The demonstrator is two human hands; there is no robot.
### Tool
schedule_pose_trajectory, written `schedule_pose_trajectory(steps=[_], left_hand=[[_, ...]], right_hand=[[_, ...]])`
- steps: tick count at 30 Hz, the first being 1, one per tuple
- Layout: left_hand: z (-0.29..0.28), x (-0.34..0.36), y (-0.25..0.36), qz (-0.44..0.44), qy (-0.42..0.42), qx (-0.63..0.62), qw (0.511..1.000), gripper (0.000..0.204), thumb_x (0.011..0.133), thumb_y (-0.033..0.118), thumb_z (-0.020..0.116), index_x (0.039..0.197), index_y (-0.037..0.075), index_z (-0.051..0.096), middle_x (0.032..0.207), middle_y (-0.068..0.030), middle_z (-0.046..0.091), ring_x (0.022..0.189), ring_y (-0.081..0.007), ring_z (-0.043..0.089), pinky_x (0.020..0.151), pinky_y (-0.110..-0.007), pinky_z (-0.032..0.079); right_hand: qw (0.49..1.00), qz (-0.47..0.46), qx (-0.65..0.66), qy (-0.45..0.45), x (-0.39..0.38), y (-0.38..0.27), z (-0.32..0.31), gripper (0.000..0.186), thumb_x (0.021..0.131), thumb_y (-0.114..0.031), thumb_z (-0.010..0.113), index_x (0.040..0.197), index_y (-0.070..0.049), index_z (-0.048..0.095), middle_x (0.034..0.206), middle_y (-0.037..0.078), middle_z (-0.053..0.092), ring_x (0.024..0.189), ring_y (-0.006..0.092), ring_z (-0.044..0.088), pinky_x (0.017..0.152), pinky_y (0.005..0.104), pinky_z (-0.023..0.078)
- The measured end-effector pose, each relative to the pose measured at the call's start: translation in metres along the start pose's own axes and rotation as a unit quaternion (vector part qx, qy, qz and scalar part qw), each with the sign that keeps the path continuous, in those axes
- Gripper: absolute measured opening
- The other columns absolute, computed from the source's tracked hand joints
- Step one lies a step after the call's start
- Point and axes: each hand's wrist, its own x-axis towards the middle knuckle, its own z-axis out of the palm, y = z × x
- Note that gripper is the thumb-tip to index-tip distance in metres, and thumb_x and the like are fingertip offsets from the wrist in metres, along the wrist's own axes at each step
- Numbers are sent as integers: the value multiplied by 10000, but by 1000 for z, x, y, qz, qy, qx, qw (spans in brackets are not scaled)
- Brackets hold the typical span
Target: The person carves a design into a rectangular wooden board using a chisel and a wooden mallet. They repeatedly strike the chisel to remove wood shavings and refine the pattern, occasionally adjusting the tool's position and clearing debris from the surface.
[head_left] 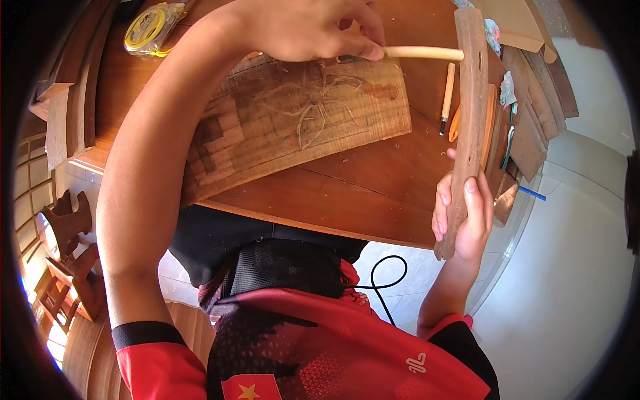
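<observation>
A long wooden board [247, 140] lies on the table, with curved lines carved around a small round centre. Over its far edge, my left hand [313, 30] is closed around a carving chisel; its pale wooden handle [423, 53] points right, and the blade is mostly hidden by the hand and board. My right hand [470, 213] grips the lower end of a thick, rough wooden stick [472, 100] held upright in view. The stick's upper part meets the end of the chisel handle; whether they touch, I cannot tell.
Another chisel [448, 100] lies on the brown table [320, 200] beside the stick. A yellow tape roll [147, 30] in plastic is at the far left. Wooden planks [533, 127] lean at right near a blue pen [532, 193]. A black cable [383, 287] loops on the floor.
</observation>
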Motion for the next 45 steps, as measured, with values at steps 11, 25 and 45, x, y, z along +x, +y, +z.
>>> schedule_pose_trajectory(steps=[11,25,45], left_hand=[[-9,1,6,-61,-38,-82,994,429,1020,418,636,1170,33,753,941,-147,766,861,-259,706,783,-401,542],[-16,2,21,-76,-64,-14,995,373,1005,346,646,1160,24,751,1026,-181,762,956,-331,727,851,-435,552],[-7,4,4,-13,-23,-57,998,315,985,292,683,1161,49,778,1109,-169,770,978,-297,728,877,-404,566]], right_hand=[[1000,-4,-8,-12,3,-2,3,517,1101,-311,404,1437,79,452,756,62,526,418,88,434,372,248,396],[1000,-7,-6,22,-1,2,4,536,1105,-337,385,1452,68,441,761,62,505,415,89,431,347,252,394],[1000,-25,2,14,0,7,-4,548,1117,-318,326,1472,92,402,761,67,492,397,88,409,333,242,398]])
